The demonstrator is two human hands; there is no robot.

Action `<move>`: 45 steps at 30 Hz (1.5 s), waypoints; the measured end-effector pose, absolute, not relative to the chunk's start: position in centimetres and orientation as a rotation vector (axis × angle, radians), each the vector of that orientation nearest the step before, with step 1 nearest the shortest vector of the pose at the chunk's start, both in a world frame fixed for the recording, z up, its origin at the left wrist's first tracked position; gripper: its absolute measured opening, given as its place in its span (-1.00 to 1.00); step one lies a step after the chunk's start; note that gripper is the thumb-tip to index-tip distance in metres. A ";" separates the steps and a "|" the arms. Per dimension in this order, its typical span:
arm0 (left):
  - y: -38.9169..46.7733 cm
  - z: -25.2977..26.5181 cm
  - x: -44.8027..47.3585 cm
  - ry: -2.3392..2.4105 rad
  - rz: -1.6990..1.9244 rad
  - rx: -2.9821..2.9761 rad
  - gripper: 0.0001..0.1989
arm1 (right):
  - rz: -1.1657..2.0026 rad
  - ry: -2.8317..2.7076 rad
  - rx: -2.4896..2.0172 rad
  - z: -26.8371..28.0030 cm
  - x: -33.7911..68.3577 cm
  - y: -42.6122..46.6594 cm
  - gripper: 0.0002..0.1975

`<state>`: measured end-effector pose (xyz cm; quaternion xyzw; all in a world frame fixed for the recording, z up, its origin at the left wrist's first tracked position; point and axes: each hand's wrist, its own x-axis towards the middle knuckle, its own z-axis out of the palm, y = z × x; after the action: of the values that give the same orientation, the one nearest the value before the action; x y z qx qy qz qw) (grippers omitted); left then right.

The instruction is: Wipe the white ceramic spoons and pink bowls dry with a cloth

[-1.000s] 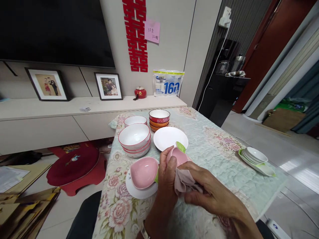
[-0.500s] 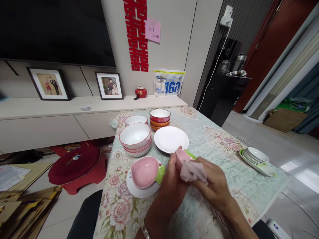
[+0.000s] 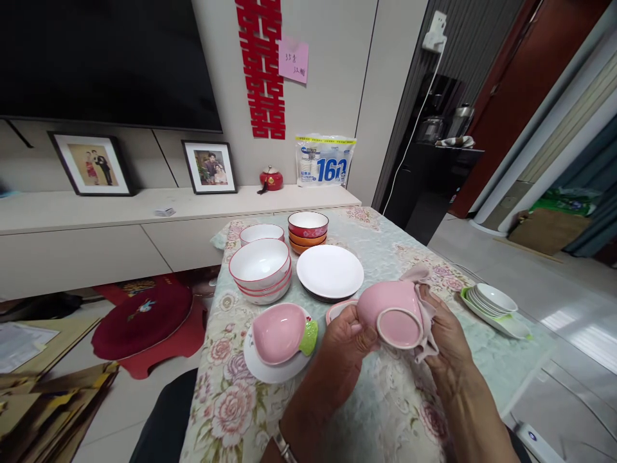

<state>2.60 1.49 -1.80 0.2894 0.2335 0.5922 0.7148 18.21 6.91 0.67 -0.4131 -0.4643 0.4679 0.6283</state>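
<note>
My left hand (image 3: 343,350) grips a pink bowl (image 3: 383,301) by its left edge, with the round foot ring turned toward me. A pale pink cloth (image 3: 426,321) is wrapped over the bowl's right end, and my right hand (image 3: 449,337) is closed on it there. Behind my left hand part of another pink dish (image 3: 337,310) shows; the hand hides the rest. To the left, a pink bowl with a green leaf-shaped handle (image 3: 279,334) rests on a white plate (image 3: 270,374).
White bowls with red rims (image 3: 260,263), red and orange bowls (image 3: 308,225) and a white plate (image 3: 330,271) on a dark one stand farther back. At the right table edge lies a green-edged dish (image 3: 511,328) holding several small white dishes. A red stool (image 3: 144,321) stands left.
The bowl in my hands has turned so its underside faces me. My right hand and the cloth have moved to its right end. The pink dish behind my left hand has come into view.
</note>
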 end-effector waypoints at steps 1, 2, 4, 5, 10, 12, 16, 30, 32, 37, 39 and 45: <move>1.3 -1.5 2.7 0.498 1.313 0.629 -0.60 | 1.096 -1.028 -0.962 0.5 18.0 6.9 -0.60; 1.2 -1.2 2.8 0.482 1.328 0.619 -0.59 | 1.118 -0.991 -0.982 0.4 17.9 6.8 -0.60; 1.0 -0.9 3.2 0.478 1.374 0.608 -0.56 | 1.102 -0.993 -1.025 0.3 17.6 6.6 -0.60; 0.9 -0.8 3.3 0.495 1.397 0.614 -0.57 | 1.046 -1.027 -1.049 0.3 17.5 6.4 -0.59; 0.8 -1.6 4.0 0.621 1.485 0.737 -0.85 | 0.491 -1.453 -1.166 0.7 17.4 5.5 -0.64; 0.8 -1.9 3.9 0.677 1.506 0.801 -0.86 | 0.316 -1.650 -1.119 0.9 17.0 5.1 -0.62; 0.7 -1.7 3.7 0.840 1.532 0.896 -0.81 | 0.108 -1.904 -0.880 1.1 15.5 3.9 -0.63; 0.8 -2.0 3.6 0.812 1.480 1.030 -0.77 | 0.349 -1.551 -0.955 -0.4 15.7 5.7 -0.86; 0.8 -2.2 3.7 0.765 1.495 0.944 -0.82 | 0.507 -1.373 -1.045 -1.0 15.9 6.3 -0.80; 1.0 -2.3 4.5 0.624 1.530 0.777 -0.79 | 0.536 -1.322 -1.077 -1.2 15.8 6.0 -0.76; 0.9 -2.3 4.8 0.574 1.543 0.746 -0.73 | 0.400 -1.504 -0.994 -0.7 15.3 5.3 -0.84; 0.8 -1.7 4.7 0.424 1.554 0.443 -0.72 | -0.034 -1.954 -0.633 -0.1 13.8 4.3 -0.86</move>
<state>4.72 0.77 -1.71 0.1964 0.1883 0.6898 0.6709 13.85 4.34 -0.05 -0.2639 -0.8141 -0.0143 0.5170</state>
